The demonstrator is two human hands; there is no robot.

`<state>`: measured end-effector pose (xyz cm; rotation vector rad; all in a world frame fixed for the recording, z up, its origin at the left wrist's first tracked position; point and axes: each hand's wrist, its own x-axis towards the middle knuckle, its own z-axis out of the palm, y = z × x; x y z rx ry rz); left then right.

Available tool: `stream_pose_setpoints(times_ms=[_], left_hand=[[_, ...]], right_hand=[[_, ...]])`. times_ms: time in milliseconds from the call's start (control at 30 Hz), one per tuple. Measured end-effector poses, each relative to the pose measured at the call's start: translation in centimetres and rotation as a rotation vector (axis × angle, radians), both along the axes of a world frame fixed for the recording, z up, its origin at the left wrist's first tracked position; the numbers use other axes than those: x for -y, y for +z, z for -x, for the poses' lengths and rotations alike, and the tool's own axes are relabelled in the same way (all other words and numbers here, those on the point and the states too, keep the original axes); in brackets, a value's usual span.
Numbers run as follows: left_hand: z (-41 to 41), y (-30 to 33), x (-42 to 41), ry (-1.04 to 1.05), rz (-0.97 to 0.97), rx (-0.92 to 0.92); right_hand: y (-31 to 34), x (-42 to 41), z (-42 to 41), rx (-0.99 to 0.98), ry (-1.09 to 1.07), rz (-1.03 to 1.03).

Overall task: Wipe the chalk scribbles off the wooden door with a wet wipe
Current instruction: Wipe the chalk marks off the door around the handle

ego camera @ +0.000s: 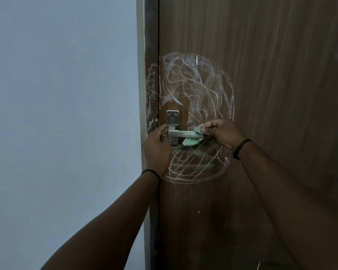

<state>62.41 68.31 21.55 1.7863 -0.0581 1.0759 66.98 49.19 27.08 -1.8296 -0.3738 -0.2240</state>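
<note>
Although the wet wipe (191, 140) is in hand, the wooden door (281, 94) remains heavily marked: chalk scribbles (195, 84) spread thickly above the lever handle (185, 134), loop below it, and stray onto the door frame (151, 84). A small clean patch beside the handle plate (172, 121) suggests wiping has barely begun. The right hand (220, 133) pinches the bunched green wipe between thumb and fingers at the lever's free end. The left hand (158, 147) curls its fingers around the lever's root. The plate's stamped marking is possibly a brand, but illegible.
</note>
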Motion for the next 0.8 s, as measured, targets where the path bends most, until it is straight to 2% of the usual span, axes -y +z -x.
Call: stream_pose_setpoints(times_ms=[200, 267, 333, 400, 500, 600, 700, 800], left_hand=[[1.1, 0.4, 0.7, -0.044, 0.06, -0.043], [1.3, 0.4, 1.0, -0.037, 0.085, -0.052], [1.4, 0.4, 1.1, -0.038, 0.102, -0.052], [1.0, 0.4, 1.0, -0.056, 0.155, -0.071], [0.4, 0.0, 0.6, -0.103, 0.287, -0.136], [0.0, -0.5, -0.3, -0.169, 0.421, -0.231], [-0.4, -0.7, -0.8, -0.342, 0.576, -0.273], [-0.5, -0.6, -0.3, -0.366, 0.586, -0.244]], right_hand=[[-5.5, -3.8, 2.3, -0.226, -0.106, -0.888], [-5.7, -5.7, 2.8, -0.253, -0.123, -1.076], [-5.5, -7.5, 3.2, -0.272, -0.157, -1.173], [-5.4, -9.2, 3.4, -0.289, -0.177, -1.172], [-5.0, -11.8, 3.8, -0.344, -0.152, -1.055], [-4.4, -12.8, 3.8, -0.308, -0.187, -0.986], [-5.0, -11.8, 3.5, -0.157, -0.263, -0.842], [-6.1, -10.7, 3.6, 0.098, -0.357, -0.473]])
